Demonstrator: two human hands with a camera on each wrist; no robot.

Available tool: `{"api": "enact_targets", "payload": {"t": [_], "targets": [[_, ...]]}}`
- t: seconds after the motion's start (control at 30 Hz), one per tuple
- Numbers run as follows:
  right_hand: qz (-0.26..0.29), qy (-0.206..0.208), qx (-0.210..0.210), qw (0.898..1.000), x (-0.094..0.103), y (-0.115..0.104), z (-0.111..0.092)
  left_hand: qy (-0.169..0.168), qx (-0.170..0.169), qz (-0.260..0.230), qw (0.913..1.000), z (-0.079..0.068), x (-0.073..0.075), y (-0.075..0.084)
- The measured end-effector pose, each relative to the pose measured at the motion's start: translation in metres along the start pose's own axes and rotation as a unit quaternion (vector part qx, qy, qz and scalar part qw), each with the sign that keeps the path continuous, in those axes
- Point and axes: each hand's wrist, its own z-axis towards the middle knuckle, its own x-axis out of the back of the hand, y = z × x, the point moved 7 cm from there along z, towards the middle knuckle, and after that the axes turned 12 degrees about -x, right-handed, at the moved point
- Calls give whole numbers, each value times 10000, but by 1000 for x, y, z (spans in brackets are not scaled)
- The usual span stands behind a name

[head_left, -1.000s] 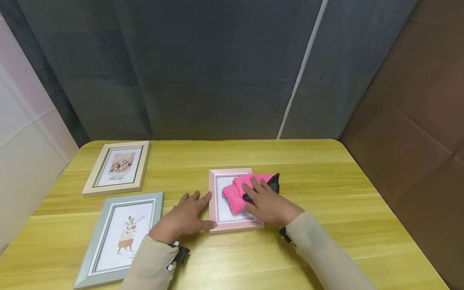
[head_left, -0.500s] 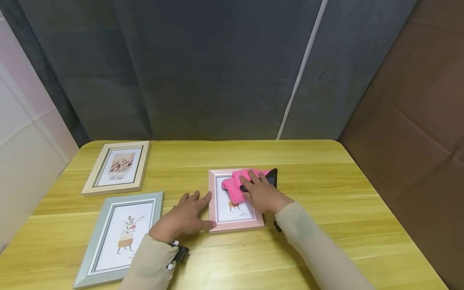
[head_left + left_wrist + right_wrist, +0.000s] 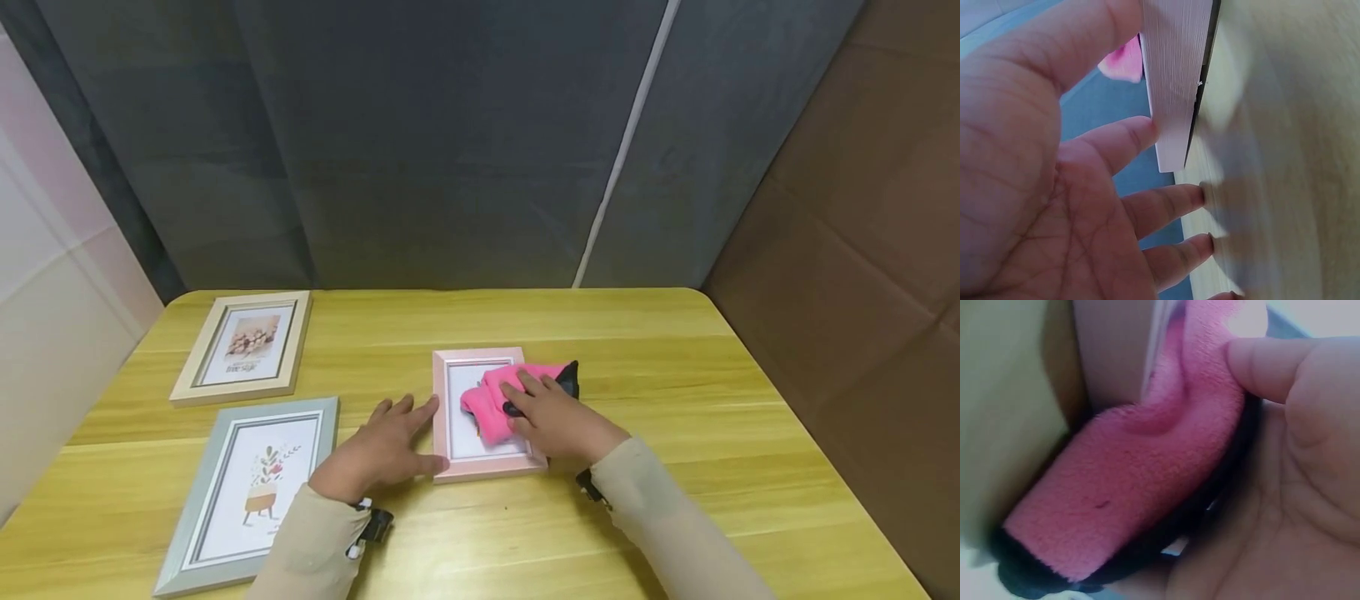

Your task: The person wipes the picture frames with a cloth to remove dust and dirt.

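Note:
On the table lies a pink picture frame [image 3: 441,433], its print partly covered by a folded, fluffy pink cloth [image 3: 487,417] with a dark underside and edging. My right hand [image 3: 558,421] holds this cloth down on the frame's right part, fingers over the top; in the right wrist view, the thumb [image 3: 1266,365] rests on the pink pile and part of the cloth hangs over the frame's side. My left hand [image 3: 382,450] steadies the frame's left side with fingers spread. Seen from the left wrist, the index fingertip [image 3: 1141,130] touches the pink side wall while other fingertips meet the table.
A grey-green picture frame [image 3: 183,517] with a plant print lies at the front left, partly under the left sleeve [image 3: 307,542]. Behind it, a cream picture frame [image 3: 296,350] lies near the back left corner of the wooden table [image 3: 675,375]. Dark fabric [image 3: 450,150] hangs behind.
The right hand and cloth slid away from me up the frame, baring the print's lower part, then came back toward me. The left hand and all frames stayed in place.

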Motion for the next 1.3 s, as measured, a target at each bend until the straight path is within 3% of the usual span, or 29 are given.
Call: {"api": "enact_targets", "payload": {"t": [0.13,0.27,0.43,0.6,0.73,0.9,1.17,1.3], "targets": [[-105,76,178,9998,-10,-4,-24,-25,15,-55,10000,1,-1,0],[-245,267,293,9989,-13,-8,-27,-46,17,27,10000,1,-1,-1],[-324,341,22,9989,-6,-6,-1,-106,-67,133,9998,2,0,0],[-26,171,-462,9988,8,4,37,-174,-23,167,9997,3,1,2],[82,35,-432,9990,12,5,47,-150,66,127,9998,3,-1,-1],[-23,22,-143,9999,5,1,28,-67,112,-21,9999,1,0,-2],[-270,252,446,9983,-14,-11,-31,18,93,-107,9999,0,-2,-2],[-371,423,461,9974,-15,-17,-37,-28,80,-33,10000,1,-2,-3]]}}
